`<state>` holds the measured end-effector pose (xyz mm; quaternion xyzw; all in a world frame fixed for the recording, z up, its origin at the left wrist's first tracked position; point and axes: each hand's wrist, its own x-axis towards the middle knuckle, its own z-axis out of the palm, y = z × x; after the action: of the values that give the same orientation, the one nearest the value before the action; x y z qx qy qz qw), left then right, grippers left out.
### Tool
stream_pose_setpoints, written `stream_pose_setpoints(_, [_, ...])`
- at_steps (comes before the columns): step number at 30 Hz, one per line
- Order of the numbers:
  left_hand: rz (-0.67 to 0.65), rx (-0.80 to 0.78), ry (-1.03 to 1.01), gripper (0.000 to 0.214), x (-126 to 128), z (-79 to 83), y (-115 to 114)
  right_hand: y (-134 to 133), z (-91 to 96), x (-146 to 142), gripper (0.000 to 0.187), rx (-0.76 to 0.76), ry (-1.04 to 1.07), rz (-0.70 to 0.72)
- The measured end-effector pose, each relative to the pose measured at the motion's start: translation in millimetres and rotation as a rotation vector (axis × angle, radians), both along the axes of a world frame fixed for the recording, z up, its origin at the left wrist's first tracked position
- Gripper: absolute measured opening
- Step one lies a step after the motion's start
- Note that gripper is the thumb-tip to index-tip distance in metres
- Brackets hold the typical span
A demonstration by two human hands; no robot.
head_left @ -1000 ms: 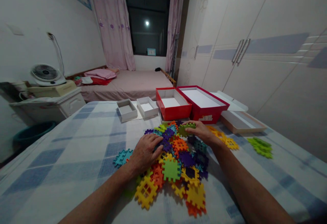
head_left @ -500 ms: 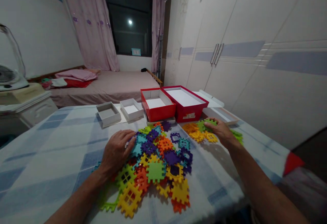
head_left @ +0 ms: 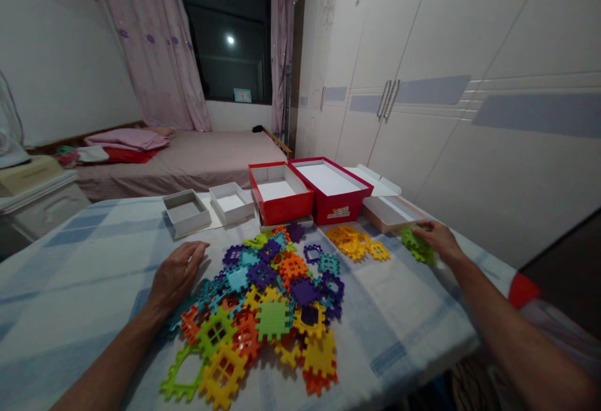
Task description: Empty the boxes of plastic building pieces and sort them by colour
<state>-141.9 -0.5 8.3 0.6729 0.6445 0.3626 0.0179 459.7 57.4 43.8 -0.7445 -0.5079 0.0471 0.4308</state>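
Note:
A heap of colourful plastic interlocking tiles (head_left: 261, 274) in purple, blue, orange, yellow and green lies in the middle of the table. My left hand (head_left: 177, 275) rests just left of the heap, its fingers stretched out with nothing in them. To the right, my right hand (head_left: 441, 243) has its fingers closed on a green interlocking tile (head_left: 417, 245) at a small group of green tiles; where one tile ends and another begins is hard to see. A separate cluster of yellow-orange tiles (head_left: 354, 242) lies left of the right hand.
Behind the heap stand a grey box (head_left: 186, 216), a small white box (head_left: 231, 204), a red box (head_left: 282, 204) and a larger dark red box (head_left: 338, 201). A shallow open tray (head_left: 389, 218) sits right of them. A checked cloth (head_left: 98, 273) covers the table.
My right hand has carried a green tile from over the yellow-orange cluster rightward to the green tiles. My left hand has drawn back left, off the heap. The view has shifted slightly.

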Motion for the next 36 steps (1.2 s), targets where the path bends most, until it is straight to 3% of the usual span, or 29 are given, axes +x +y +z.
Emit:
stream_pose_setpoints(4, [-0.014,-0.069,-0.032,0.046,1.9,-1.3,0.7,0.0,6.4,-21.9,0.026,0.01,-0.12,-0.055])
stream_pose_setpoints(6, [-0.01,-0.092,-0.046,0.046,3.3,-1.3,0.6,-5.9,12.4,-50.9,0.029,0.006,-0.151,0.039])
stream_pose_setpoints(12, [-0.015,-0.094,-0.039,0.044,5.3,-1.6,0.1,-41.3,31.8,-181.2,0.027,-0.123,-0.182,0.825])
stream_pose_setpoints(15, [-0.03,-0.087,-0.029,0.043,5.4,-2.0,0.3,-50.6,28.8,-234.3,0.033,-0.218,-0.237,1.043])
stream_pose_setpoints(19, [-0.042,-0.095,-0.03,0.042,6.6,-1.6,1.1,-49.4,14.5,-274.3,0.047,-0.341,-0.367,1.065])
stream_pose_setpoints(22, [-0.058,-0.105,-0.016,0.042,8.1,-0.7,1.4,-48.4,6.6,-289.8,0.044,-0.366,-0.443,1.014])
stream_pose_setpoints(26, [-0.055,-0.089,-0.008,0.041,9.8,0.1,1.1,-47.8,2.6,-302.3,0.04,-0.37,-0.444,0.982])
stream_pose_setpoints(30, [-0.062,-0.071,-0.006,0.041,11.4,0.1,1.5,-42.9,1.8,-314.5,0.052,-0.273,-0.445,0.956])
stream_pose_setpoints(32, [-0.078,-0.061,-0.003,0.041,12.2,-0.1,1.7,-40.3,2.7,-322.5,0.059,-0.208,-0.416,1.004])
stream_pose_setpoints(36, [-0.136,-0.017,-0.012,0.04,13.4,-0.5,1.3,-38.9,7.8,-337.0,0.059,-0.106,-0.327,1.273])
